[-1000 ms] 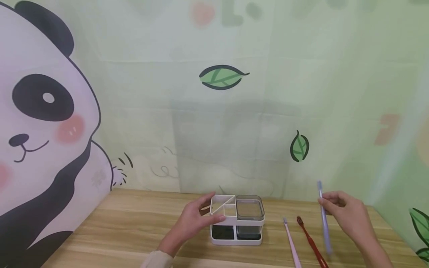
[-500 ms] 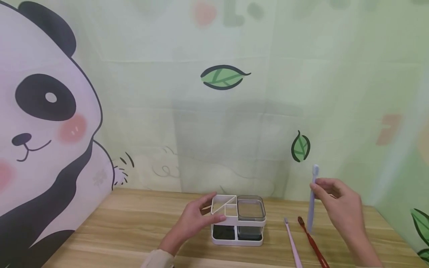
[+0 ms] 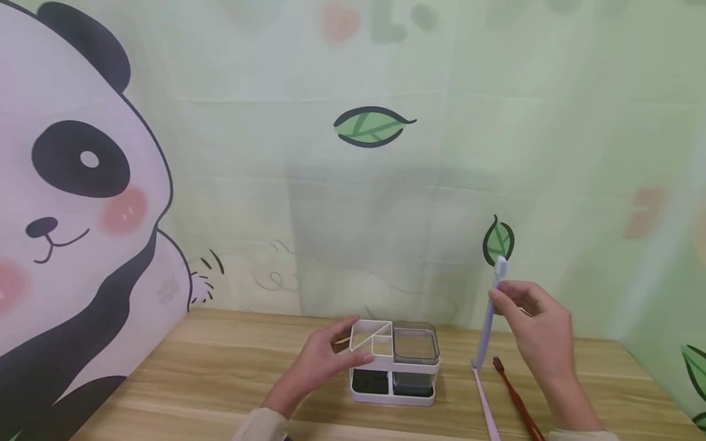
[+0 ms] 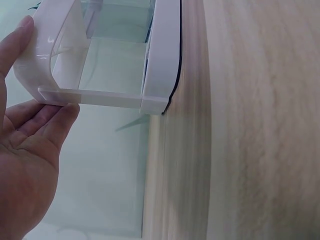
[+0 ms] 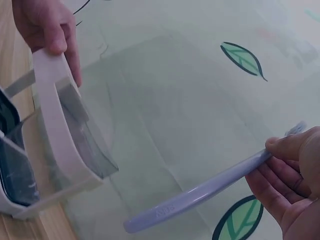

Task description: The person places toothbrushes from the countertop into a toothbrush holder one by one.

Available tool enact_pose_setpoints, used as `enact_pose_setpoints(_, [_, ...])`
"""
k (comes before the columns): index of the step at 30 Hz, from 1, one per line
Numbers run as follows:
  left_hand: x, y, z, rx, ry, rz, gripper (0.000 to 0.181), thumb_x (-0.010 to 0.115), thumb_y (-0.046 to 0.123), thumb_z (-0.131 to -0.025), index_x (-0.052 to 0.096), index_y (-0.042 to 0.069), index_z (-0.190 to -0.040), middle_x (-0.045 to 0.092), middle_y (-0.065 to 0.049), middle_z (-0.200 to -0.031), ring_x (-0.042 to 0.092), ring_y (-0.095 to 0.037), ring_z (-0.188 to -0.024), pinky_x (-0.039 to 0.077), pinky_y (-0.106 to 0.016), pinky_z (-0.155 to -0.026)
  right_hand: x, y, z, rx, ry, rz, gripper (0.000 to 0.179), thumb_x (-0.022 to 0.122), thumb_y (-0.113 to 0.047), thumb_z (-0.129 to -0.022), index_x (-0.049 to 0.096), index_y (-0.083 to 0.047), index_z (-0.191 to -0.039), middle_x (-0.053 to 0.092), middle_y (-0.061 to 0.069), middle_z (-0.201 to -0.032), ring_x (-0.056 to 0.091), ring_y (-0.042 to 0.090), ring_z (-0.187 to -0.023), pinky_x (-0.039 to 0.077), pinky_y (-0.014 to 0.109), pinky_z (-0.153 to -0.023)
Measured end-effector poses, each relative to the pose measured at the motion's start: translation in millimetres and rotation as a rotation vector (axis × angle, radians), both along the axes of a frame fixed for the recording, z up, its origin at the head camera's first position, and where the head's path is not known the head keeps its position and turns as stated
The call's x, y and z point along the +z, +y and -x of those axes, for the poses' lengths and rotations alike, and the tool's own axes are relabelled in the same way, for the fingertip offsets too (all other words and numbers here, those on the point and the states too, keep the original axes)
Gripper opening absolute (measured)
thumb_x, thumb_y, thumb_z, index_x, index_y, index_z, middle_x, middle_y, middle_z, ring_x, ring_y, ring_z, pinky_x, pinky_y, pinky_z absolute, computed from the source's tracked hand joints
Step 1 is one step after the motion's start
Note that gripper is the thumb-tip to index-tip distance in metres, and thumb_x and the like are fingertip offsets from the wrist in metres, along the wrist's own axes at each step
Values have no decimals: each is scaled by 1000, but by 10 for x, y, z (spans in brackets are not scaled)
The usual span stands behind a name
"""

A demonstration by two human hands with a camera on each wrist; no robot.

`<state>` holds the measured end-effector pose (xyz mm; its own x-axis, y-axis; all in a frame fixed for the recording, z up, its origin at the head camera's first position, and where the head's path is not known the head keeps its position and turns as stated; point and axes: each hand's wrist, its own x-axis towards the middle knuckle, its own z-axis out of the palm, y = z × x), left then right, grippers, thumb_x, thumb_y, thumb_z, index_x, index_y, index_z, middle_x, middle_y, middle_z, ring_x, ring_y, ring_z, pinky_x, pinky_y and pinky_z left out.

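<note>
left hand [image 3: 318, 356]: bare | left sleeve [image 3: 259, 425]: cream, behind left hand | right hand [image 3: 543, 324]: bare | right sleeve [image 3: 584, 436]: pale, right of left hand

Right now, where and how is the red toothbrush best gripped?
Probably mid-handle, pinched across its width from above, coming in from the right. The red toothbrush lies on the table, handle long and slim, head pointing away from the person; the pink toothbrush lies close on its left.

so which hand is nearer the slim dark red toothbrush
Right: the right hand is raised near the red toothbrush; the left hand grips the white plastic holder, farther left.
</note>
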<state>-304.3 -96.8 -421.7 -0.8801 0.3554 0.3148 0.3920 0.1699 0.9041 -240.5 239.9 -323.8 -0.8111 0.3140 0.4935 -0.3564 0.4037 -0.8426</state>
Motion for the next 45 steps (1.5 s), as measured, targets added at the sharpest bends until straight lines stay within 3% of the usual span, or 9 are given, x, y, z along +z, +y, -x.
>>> enact_pose_setpoints(5, [19, 1, -22, -6, 3, -8, 80, 88, 20, -91, 48, -7, -154, 55, -31, -149, 58, -47, -133, 53, -49, -108, 18, -109, 26, 36, 45, 52, 31, 80, -21, -99, 73, 2, -119, 79, -8, -100, 75, 4, -86, 59, 14, -83])
enact_pose_setpoints(14, [32, -13, -17, -4, 7, -7, 81, 88, 20, -90, 47, -8, -154, 53, -30, -151, 59, -47, -132, 53, -47, -107, 73, -285, 36, 35, 80, 61, 31, 79, -22, -99, 73, 1, -119, 78, -4, -104, 75, 4, -87, 58, 14, -85])
enact_pose_setpoints(23, [70, -44, -10, -6, 15, -3, 80, 88, 19, -91, 47, -9, -154, 53, -30, -151, 58, -47, -132, 53, -49, -108, 120, -520, 69, 72, 181, 93, 25, 78, -17, -100, 73, 2, -114, 77, 0, -101, 76, 8, -86, 60, 17, -85])
enact_pose_setpoints(37, [57, -10, -8, -27, -7, -21, 80, 88, 19, -91, 46, -11, -153, 55, -31, -149, 59, -46, -132, 54, -47, -106, 137, -804, 124, 153, 180, 197, 22, 79, -13, -99, 73, 3, -111, 78, 6, -100, 76, 13, -86, 63, 24, -85])
enact_pose_setpoints(45, [13, -15, 4, -22, -19, -20, 82, 89, 21, -90, 47, -10, -153, 56, -30, -149, 59, -45, -132, 54, -46, -107, 79, -946, 141, 167, 201, 161, 21, 77, -16, -100, 73, 1, -113, 76, 14, -105, 75, 10, -88, 61, 20, -88])
